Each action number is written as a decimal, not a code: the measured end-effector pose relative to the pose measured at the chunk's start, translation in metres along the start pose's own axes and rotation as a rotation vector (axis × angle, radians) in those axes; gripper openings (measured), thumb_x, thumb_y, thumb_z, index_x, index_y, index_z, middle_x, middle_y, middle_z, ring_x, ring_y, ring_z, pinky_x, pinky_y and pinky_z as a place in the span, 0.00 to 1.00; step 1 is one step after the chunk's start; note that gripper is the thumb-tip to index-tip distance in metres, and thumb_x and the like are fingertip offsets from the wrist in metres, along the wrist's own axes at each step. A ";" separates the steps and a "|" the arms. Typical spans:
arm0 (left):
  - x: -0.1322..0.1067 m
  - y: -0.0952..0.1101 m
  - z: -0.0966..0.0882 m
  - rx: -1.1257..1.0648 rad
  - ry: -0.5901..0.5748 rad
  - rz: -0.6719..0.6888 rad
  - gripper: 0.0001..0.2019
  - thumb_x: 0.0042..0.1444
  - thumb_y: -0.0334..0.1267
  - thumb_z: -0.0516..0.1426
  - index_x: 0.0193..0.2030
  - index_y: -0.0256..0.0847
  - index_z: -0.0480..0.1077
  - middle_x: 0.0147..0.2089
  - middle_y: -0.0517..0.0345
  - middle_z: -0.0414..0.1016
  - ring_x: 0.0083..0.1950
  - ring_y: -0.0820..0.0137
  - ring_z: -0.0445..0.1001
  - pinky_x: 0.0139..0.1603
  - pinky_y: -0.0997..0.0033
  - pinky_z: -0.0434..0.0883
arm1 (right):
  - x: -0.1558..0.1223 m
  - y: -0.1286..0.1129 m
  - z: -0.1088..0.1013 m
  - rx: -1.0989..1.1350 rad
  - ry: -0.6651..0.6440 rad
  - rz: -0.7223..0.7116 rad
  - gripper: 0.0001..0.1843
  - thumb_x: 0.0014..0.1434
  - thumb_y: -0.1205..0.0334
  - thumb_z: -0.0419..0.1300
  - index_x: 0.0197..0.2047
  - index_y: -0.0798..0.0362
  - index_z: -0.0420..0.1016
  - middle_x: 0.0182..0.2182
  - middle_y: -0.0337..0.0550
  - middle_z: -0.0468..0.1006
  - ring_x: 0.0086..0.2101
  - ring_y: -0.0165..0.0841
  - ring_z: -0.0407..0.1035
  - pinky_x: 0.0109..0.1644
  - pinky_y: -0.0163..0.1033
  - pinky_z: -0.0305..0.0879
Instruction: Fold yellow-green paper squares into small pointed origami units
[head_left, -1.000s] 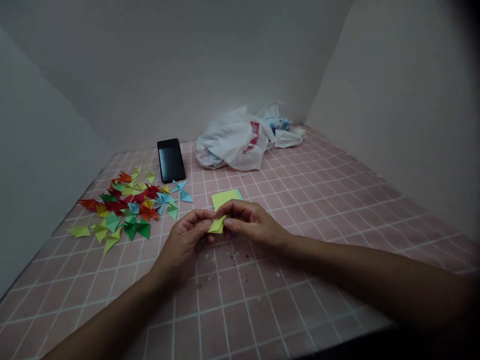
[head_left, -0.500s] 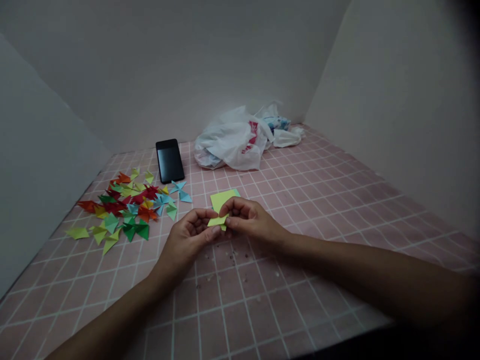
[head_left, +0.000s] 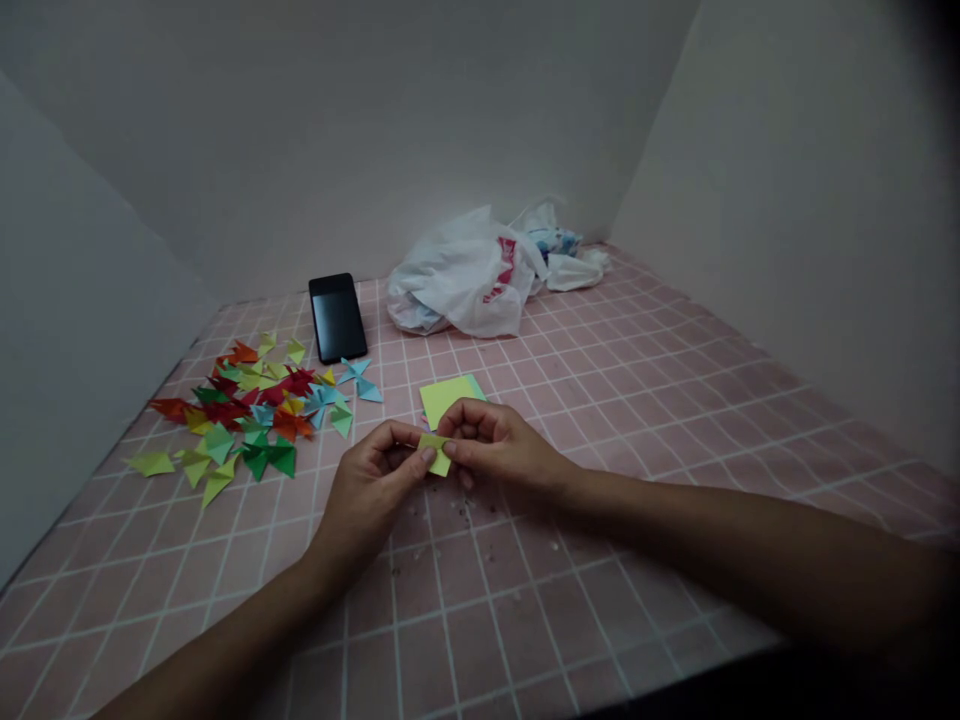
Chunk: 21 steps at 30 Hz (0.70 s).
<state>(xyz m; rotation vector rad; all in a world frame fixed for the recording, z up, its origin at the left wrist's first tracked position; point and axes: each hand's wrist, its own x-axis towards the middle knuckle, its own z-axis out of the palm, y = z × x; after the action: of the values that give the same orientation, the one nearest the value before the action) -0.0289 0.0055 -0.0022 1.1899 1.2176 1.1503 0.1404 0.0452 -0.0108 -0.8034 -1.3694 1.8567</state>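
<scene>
A small folded piece of yellow paper (head_left: 436, 462) is pinched between both hands, just above the tabletop. My left hand (head_left: 379, 474) grips its left side between thumb and fingers. My right hand (head_left: 501, 446) grips the right side the same way, with its fingers curled behind. Just beyond the hands lies a stack of square paper (head_left: 441, 393), yellow on top with green showing at its right edge; the right hand hides part of it. Left of the hands spreads a pile of folded paper pieces (head_left: 282, 455) in red, orange, yellow, green and light blue.
A black smartphone (head_left: 337, 320) lies behind the paper pieces. White plastic bags (head_left: 465, 275) are heaped near the back wall. Small specks are scattered on the pink checked table covering (head_left: 600, 590) in front of the hands. Pale walls rise on the left, back and right.
The yellow paper has turned in the fingers: it was a wide, flat strip with a small tab below, and now shows a more upright, squarish face. Both hands keep hold of it.
</scene>
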 end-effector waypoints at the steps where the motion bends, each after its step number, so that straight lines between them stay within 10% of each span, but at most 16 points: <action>1: 0.000 0.000 0.000 -0.015 0.008 -0.006 0.08 0.50 0.39 0.66 0.33 0.40 0.73 0.30 0.61 0.77 0.31 0.71 0.76 0.34 0.72 0.74 | 0.000 0.000 0.000 0.015 -0.005 -0.010 0.09 0.54 0.62 0.65 0.35 0.53 0.69 0.18 0.32 0.71 0.18 0.24 0.62 0.23 0.31 0.56; 21: -0.002 0.000 -0.002 0.002 -0.020 0.015 0.05 0.50 0.37 0.64 0.33 0.43 0.72 0.29 0.63 0.76 0.30 0.71 0.76 0.32 0.73 0.74 | -0.001 0.000 0.002 0.169 0.001 0.025 0.08 0.49 0.67 0.65 0.32 0.54 0.69 0.20 0.31 0.72 0.17 0.22 0.62 0.21 0.28 0.55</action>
<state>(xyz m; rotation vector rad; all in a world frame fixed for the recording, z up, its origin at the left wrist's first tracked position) -0.0311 0.0038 -0.0018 1.2109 1.1969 1.1454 0.1395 0.0431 -0.0098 -0.7378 -1.1875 1.9606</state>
